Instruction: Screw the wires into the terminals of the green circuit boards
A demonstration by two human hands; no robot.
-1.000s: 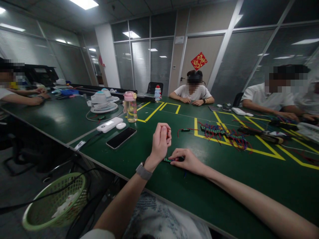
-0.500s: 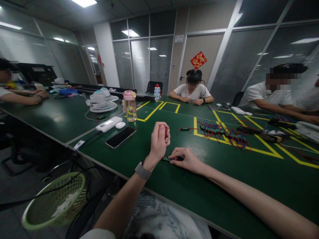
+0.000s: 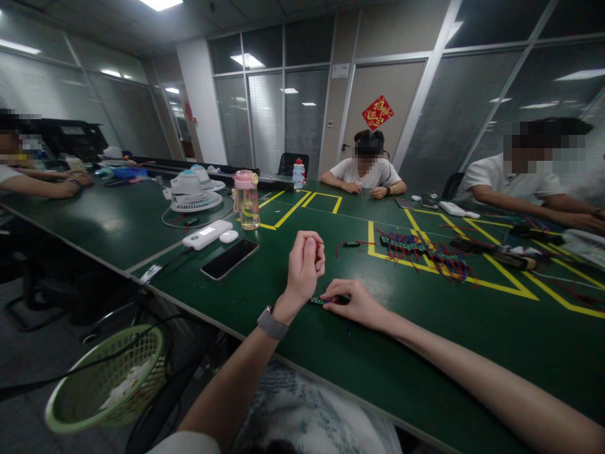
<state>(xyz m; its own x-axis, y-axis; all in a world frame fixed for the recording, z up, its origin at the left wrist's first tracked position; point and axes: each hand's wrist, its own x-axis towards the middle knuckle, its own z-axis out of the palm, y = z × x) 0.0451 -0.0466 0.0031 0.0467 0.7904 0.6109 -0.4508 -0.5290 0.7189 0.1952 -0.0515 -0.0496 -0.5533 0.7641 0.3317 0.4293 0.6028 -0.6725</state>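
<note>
My left hand (image 3: 305,261) is closed, upright, around a tool with an orange-red handle (image 3: 316,254); most of it is hidden by the fingers, so its exact kind does not show. A thin dark tip seems to reach down from the fist towards a small green circuit board (image 3: 316,301) lying on the table. With its fingertips, my right hand (image 3: 352,302) pinches the right end of that board and some wires. A short blue wire (image 3: 350,328) lies below the right hand.
A phone (image 3: 229,259), a white power strip (image 3: 207,234) and a pink-lidded bottle (image 3: 246,200) stand left of my hands. Several wired circuit boards (image 3: 420,249) lie right, by yellow tape. A green basket (image 3: 61,413) stands on the floor. Other people sit around the table.
Both hands hold nearly the same pose over the board; the left fist has shifted very slightly to the right. At the far right, a person's head has moved a little.
</note>
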